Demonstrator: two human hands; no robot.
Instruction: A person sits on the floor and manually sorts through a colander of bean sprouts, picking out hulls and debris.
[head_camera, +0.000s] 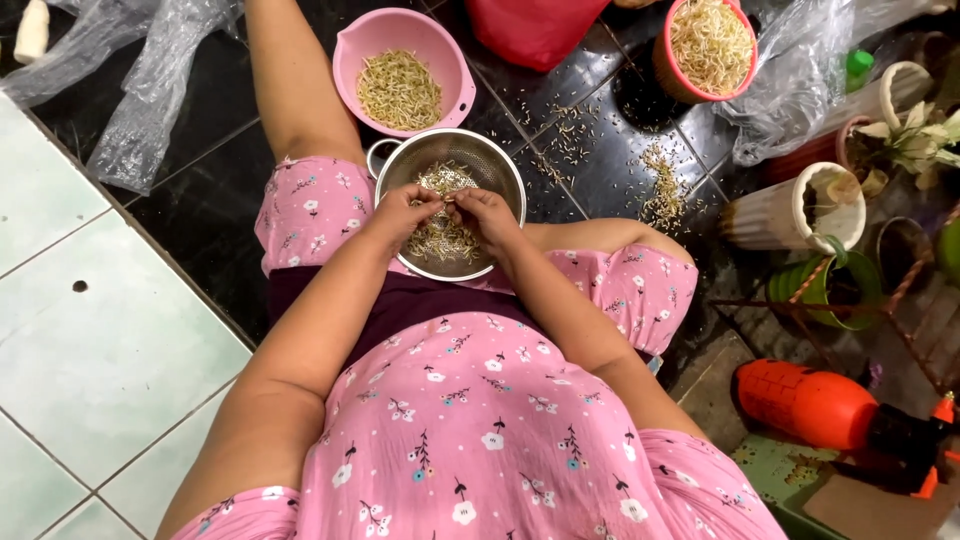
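2 hands (405, 210) (487, 212) over 1 metal colander (505, 170); 2 pink bowls (350, 50) (662, 60).

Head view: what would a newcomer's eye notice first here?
Both hands, left hand and right hand, meet over a metal strainer of bean sprouts in the person's lap. Beyond it, a pink bowl holds more sprouts, and loose bits lie scattered on the dark floor.

Two hands, the left hand (405, 212) and the right hand (484, 213), meet over one metal colander (495, 165) of bean sprouts. Two pink bowls of sprouts stand on the dark floor: one (352, 48) just beyond the colander, one (668, 72) toward the far right. At the right edge lie two white pots (775, 215), one green pot (822, 292) and one orange sprayer (805, 403).
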